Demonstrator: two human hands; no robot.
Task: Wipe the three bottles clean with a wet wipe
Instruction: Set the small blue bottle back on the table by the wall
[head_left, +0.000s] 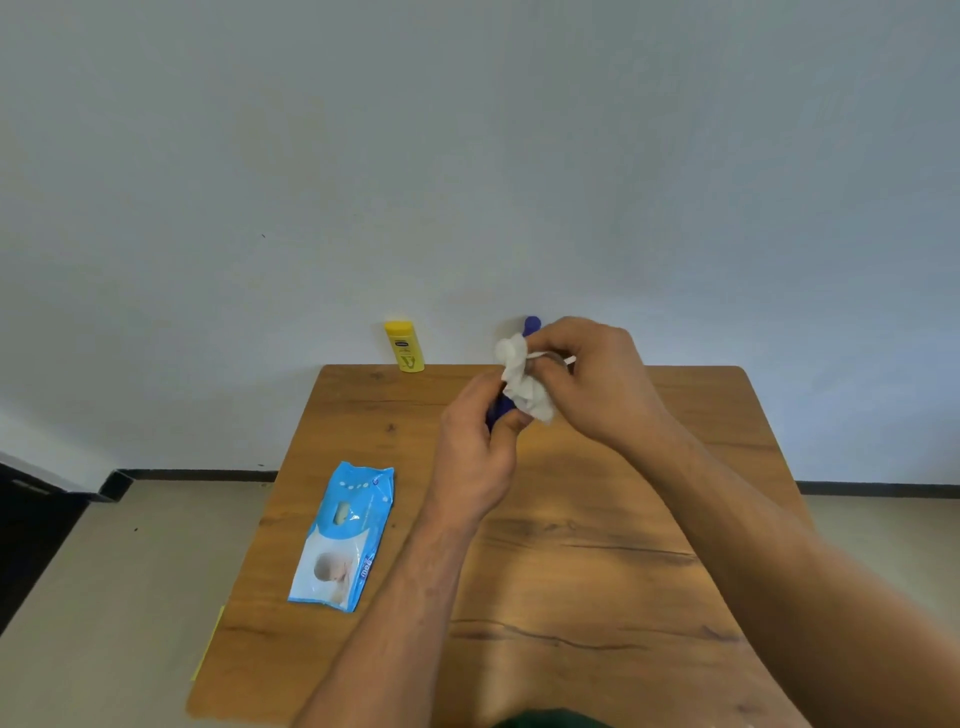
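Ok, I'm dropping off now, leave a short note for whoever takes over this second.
Left hand grips the blue bottle by its lower end, off the table.
Right hand holds the white wipe bunched round its middle.
Yellow bottle stands at the table's far edge; wipes pack lies near-left. No third bottle in view.
Blue is mid-wipe; whether yellow is done cannot be told.
Left: finish blue, then the rest.

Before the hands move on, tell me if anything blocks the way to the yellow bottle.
Nothing visible does. The yellow bottle stands at the far edge of the table, left of the left hand, with only bare wood between. The wipes pack lies nearer the camera, off that path.
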